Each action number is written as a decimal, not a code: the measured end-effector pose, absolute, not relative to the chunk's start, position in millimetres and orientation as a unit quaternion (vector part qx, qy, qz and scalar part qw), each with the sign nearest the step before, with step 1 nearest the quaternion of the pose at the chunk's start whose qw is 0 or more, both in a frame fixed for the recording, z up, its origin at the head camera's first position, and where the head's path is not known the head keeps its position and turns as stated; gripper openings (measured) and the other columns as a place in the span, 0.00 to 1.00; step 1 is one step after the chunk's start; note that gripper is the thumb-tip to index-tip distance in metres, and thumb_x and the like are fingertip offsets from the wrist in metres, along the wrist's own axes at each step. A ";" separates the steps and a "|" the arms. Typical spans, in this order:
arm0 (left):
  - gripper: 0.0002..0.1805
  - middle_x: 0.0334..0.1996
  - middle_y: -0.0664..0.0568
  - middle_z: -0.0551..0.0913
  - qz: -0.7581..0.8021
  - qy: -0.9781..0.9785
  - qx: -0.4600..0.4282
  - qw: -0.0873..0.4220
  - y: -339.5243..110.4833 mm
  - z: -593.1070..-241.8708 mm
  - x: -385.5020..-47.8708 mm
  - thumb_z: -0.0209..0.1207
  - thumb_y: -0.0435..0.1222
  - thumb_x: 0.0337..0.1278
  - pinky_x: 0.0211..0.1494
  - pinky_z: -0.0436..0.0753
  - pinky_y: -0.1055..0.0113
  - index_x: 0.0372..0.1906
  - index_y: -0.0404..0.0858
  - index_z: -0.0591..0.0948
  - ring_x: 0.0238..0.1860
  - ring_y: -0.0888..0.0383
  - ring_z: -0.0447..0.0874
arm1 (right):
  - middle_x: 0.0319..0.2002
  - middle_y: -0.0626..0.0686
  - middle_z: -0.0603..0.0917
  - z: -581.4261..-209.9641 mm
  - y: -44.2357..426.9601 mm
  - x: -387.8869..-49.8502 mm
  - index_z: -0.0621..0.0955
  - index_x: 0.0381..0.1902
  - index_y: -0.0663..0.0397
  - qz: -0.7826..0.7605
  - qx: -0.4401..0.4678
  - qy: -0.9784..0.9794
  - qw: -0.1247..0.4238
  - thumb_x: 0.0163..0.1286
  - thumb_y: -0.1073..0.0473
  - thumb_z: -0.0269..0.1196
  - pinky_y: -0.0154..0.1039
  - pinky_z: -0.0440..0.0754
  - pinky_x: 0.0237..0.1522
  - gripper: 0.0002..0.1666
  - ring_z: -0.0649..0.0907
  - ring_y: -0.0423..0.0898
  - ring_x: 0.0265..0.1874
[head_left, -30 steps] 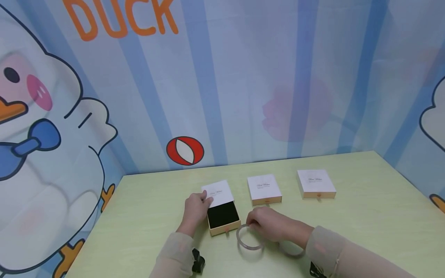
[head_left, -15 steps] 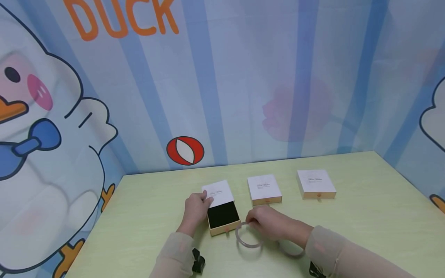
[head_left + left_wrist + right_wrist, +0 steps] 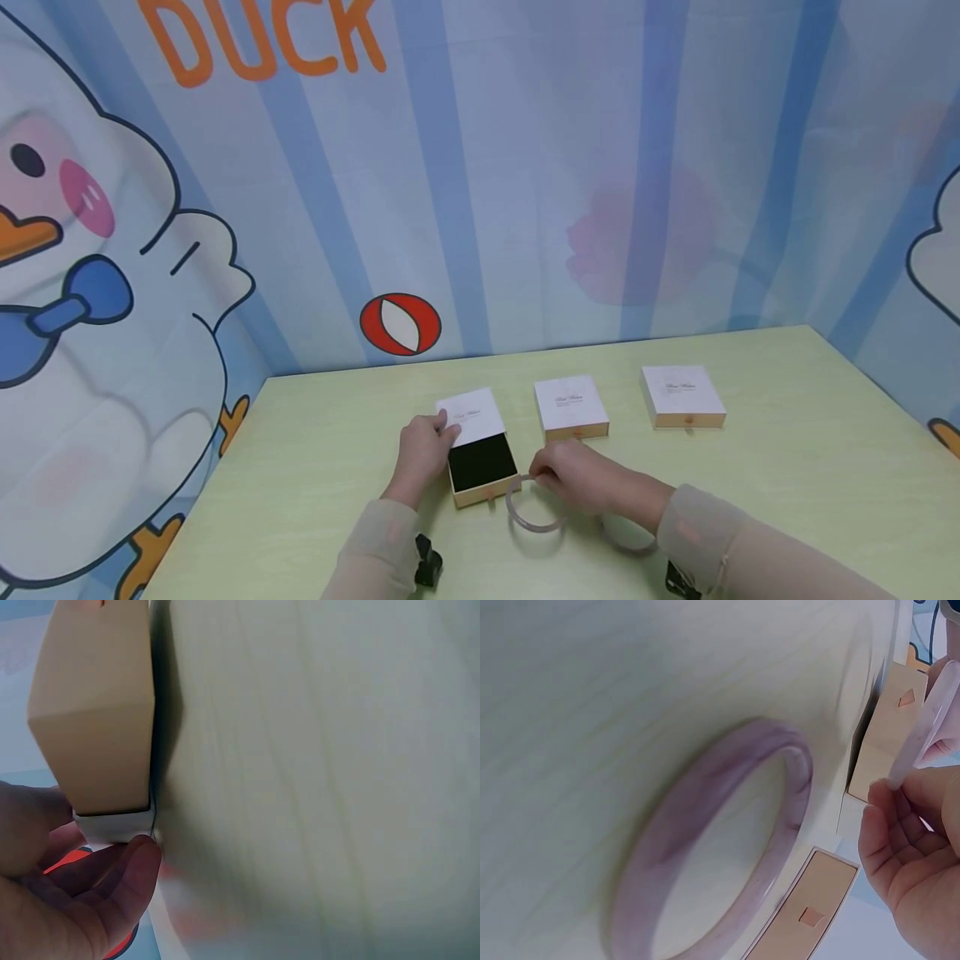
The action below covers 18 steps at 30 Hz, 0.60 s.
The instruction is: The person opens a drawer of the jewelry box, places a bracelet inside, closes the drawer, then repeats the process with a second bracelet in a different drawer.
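Observation:
My left hand (image 3: pixel 422 457) grips the white sleeve (image 3: pixel 476 414) of a small gift box, thumb on top. Its tan drawer (image 3: pixel 474 495) is slid out towards me, showing a black lining. In the left wrist view, fingers curl round the box's pale sleeve (image 3: pixel 116 826). My right hand (image 3: pixel 581 477) pinches the upper edge of a pale lilac bangle (image 3: pixel 536 528), tilted by the drawer's front right corner; whether they touch, I cannot tell. A second lilac bangle (image 3: pixel 697 795) lies on the table below the right hand, partly hidden by the forearm in the head view.
Two more white gift boxes, a middle one (image 3: pixel 572 406) and a right one (image 3: pixel 683 396), stand behind with drawers pushed in. The pale green table (image 3: pixel 337 433) ends at a blue cartoon backdrop (image 3: pixel 510 208).
My right hand has carried the bangle slightly left and away from me, closer to the drawer. The left hand and the boxes stay where they were.

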<state>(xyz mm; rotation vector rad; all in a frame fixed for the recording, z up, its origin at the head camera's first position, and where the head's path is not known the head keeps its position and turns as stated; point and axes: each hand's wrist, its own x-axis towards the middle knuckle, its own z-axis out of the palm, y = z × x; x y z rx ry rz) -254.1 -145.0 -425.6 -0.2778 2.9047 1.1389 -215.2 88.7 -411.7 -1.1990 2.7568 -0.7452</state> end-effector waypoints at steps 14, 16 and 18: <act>0.24 0.63 0.45 0.73 0.368 0.925 -0.090 0.008 -145.8 -425.4 -255.4 0.58 0.40 0.63 0.43 0.73 0.63 0.62 0.35 0.73 0.49 0.55 0.73 | 0.32 0.52 0.87 -407.9 86.3 -215.2 0.85 0.35 0.61 -0.240 -0.378 0.894 0.008 0.63 0.68 0.61 0.32 0.79 0.35 0.06 0.83 0.43 0.33; 0.24 0.63 0.45 0.73 0.364 0.927 -0.088 0.005 -145.5 -425.2 -255.2 0.58 0.39 0.62 0.42 0.73 0.63 0.61 0.35 0.73 0.49 0.55 0.73 | 0.32 0.52 0.87 -407.6 86.2 -214.8 0.85 0.35 0.61 -0.240 -0.375 0.895 0.009 0.63 0.68 0.61 0.32 0.79 0.35 0.06 0.83 0.43 0.33; 0.24 0.62 0.45 0.74 0.361 0.928 -0.087 0.003 -145.4 -424.9 -255.0 0.58 0.39 0.62 0.42 0.73 0.63 0.61 0.35 0.73 0.48 0.55 0.74 | 0.32 0.52 0.87 -407.6 86.1 -214.7 0.85 0.35 0.61 -0.240 -0.373 0.896 0.009 0.63 0.68 0.61 0.32 0.79 0.35 0.06 0.83 0.44 0.33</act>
